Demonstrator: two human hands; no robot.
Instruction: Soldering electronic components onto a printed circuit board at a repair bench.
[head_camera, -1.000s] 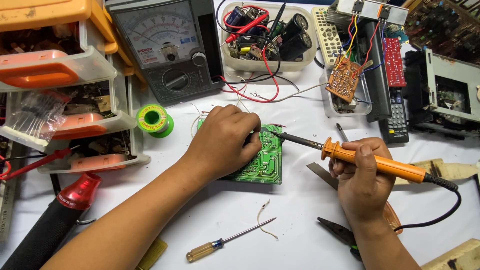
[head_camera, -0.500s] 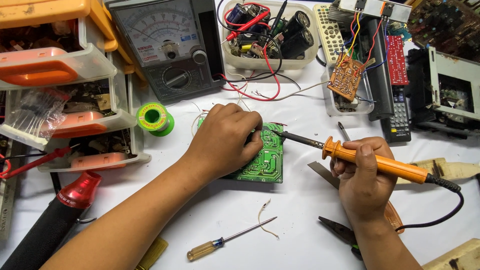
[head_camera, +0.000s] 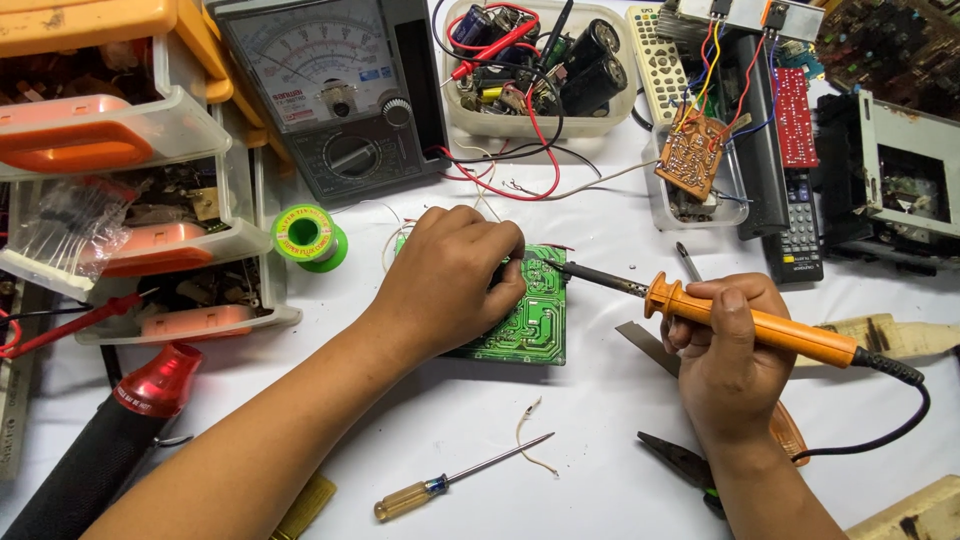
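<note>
A green circuit board (head_camera: 527, 325) lies copper side up on the white table. My left hand (head_camera: 450, 285) rests over its left part, fingers curled and pinching something thin at the board's top edge; I cannot tell what it is. My right hand (head_camera: 728, 350) grips an orange-handled soldering iron (head_camera: 760, 325). The iron's dark tip (head_camera: 565, 267) touches the board's upper right corner, right beside my left fingertips. A black cord runs from the iron's handle off to the right.
An analog multimeter (head_camera: 330, 90) and a tub of parts (head_camera: 530, 65) stand at the back. Orange drawer boxes (head_camera: 110, 150) fill the left. A green solder spool (head_camera: 308, 236), a yellow screwdriver (head_camera: 450, 482), pliers (head_camera: 685, 465) and a remote control (head_camera: 800, 225) lie around.
The soldering iron has slid left, bringing its tip onto the board's upper corner by my left fingers. My left hand stays on the board.
</note>
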